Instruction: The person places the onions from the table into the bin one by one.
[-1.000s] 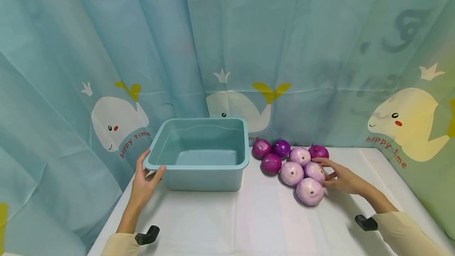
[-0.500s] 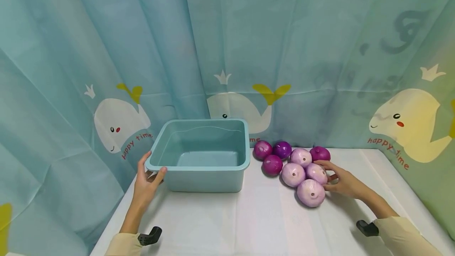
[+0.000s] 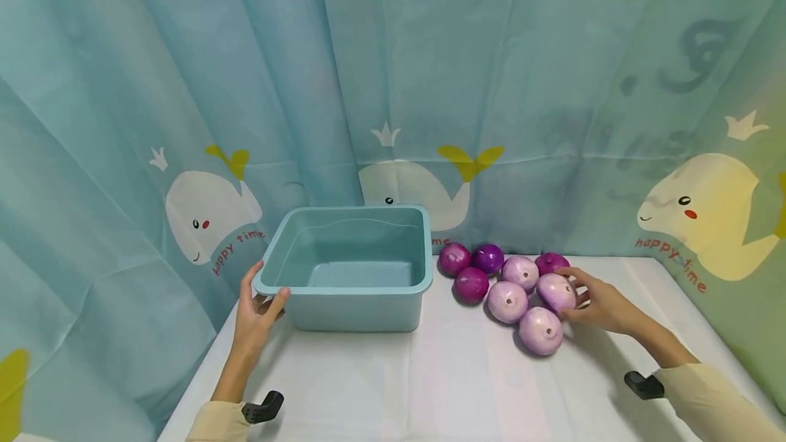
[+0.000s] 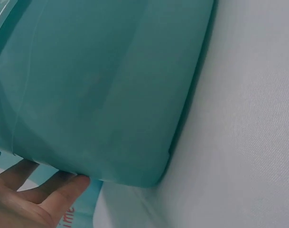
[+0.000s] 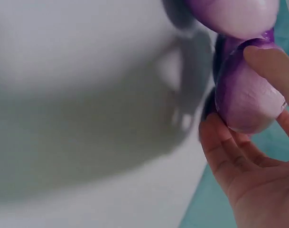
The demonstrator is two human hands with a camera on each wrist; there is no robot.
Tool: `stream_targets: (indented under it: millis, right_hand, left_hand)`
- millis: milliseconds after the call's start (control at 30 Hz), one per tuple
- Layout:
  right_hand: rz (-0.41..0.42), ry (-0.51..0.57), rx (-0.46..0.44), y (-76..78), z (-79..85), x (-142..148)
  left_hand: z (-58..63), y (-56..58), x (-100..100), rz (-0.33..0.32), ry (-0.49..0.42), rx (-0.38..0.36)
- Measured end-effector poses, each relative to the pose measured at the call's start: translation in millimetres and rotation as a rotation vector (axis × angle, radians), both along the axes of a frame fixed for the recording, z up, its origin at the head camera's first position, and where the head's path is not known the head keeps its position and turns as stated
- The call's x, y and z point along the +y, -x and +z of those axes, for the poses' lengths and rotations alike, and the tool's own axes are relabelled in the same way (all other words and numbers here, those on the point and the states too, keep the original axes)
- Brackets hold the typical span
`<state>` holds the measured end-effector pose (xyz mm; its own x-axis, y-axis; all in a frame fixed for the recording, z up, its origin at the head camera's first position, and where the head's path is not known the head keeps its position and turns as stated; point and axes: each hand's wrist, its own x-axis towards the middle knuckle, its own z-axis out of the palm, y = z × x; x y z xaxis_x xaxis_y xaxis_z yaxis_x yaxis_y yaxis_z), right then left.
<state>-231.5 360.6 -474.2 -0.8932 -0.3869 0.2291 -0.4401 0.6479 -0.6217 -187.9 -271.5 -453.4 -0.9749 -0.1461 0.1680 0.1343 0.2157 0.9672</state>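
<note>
My left hand (image 3: 254,320) holds the near left corner of a teal plastic basin (image 3: 353,311), thumb at the front rim and fingers by the left side. In the left wrist view its fingertips meet the basin wall (image 4: 111,104). Thumb and fingers of my right hand (image 3: 602,305) hold a pale purple onion (image 3: 555,290) from its right side. The right wrist view has this onion (image 5: 251,90) between the thumb and the curled fingers. Close in front of it lies another pale onion (image 3: 540,331).
More pale onions (image 3: 506,302) and several dark purple onions (image 3: 471,285) cluster right of the basin. One dark onion (image 3: 550,262) sits behind the held one. A patterned blue curtain (image 3: 522,87) hangs behind the white-covered table (image 3: 467,387).
The right hand's onion has shifted slightly back and right, opening a gap from the pale onions on its left. The front onion has rolled a little. The left hand stays at the basin.
</note>
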Motion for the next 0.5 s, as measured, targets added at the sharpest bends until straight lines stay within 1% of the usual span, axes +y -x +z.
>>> stream_targets:
  millis: [167, 267, 500]
  right_hand:
    - [-0.007, -0.033, 0.069, 2.9, 17.1, 5]
    - [-0.009, -0.051, 0.088, 3.4, 29.0, 5]
    - [-0.038, -0.060, 0.121, 10.0, 65.1, 4]
  left_hand:
    - [-1.4, 3.3, 2, 0.000, 0.009, 0.006]
    - [-3.1, 3.2, 4, 0.009, 0.018, 0.004]
    - [-7.2, 3.2, 9, 0.034, 0.032, 0.020]
